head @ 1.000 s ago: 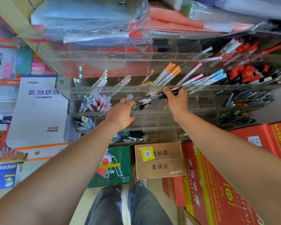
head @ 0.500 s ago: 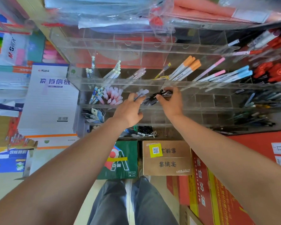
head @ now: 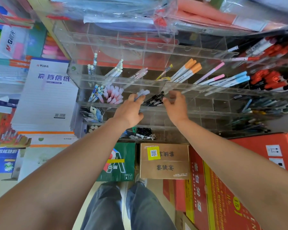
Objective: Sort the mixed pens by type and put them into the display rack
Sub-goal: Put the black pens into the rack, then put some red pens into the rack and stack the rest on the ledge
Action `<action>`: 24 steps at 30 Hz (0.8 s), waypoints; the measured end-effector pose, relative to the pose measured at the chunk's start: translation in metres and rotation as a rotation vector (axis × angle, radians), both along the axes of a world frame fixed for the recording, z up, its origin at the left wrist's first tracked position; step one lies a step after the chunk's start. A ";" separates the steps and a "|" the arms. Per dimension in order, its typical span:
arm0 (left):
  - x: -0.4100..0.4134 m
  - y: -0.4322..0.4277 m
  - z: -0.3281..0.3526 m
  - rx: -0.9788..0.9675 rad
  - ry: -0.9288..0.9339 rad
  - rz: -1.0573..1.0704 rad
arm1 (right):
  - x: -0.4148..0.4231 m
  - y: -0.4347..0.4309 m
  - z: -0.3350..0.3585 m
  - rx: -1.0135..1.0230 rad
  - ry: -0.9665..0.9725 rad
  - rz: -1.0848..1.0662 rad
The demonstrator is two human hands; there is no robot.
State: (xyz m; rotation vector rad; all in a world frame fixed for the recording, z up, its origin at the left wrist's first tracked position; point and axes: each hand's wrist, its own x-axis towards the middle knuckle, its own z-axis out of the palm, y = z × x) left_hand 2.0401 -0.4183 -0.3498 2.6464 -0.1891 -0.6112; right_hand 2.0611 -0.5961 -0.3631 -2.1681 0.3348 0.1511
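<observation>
My left hand [head: 128, 112] and right hand [head: 175, 107]: bare. My left forearm [head: 65, 171] and right forearm [head: 231, 163]: bare too, full length to frame edge. Below, my legs in loose grey-blue trousers [head: 105, 208], cloth faded, soft folds running lengthwise. Toe of pale shoe [head: 140, 180] showing past one trouser hem, greyish-white, mostly hidden; details too small to tell.

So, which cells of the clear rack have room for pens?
The top row of the clear acrylic rack looks mostly bare, as do cells between the black pens and the dark green pens. Pink-capped pens and red-capped markers sit crowded.
</observation>
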 end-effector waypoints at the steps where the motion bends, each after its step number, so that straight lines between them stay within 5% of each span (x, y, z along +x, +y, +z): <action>1: -0.001 0.000 0.002 -0.003 -0.018 0.011 | -0.003 0.000 0.006 -0.021 -0.044 -0.010; 12: -0.036 0.100 0.042 0.061 -0.501 0.218 | -0.025 0.140 0.071 0.222 -0.206 0.368; 19: -0.083 0.285 0.031 0.086 -0.523 0.512 | -0.061 0.326 0.086 0.410 -0.174 0.522; 24: -0.117 0.420 -0.003 0.135 -0.393 0.561 | -0.088 0.475 0.052 0.351 -0.137 0.588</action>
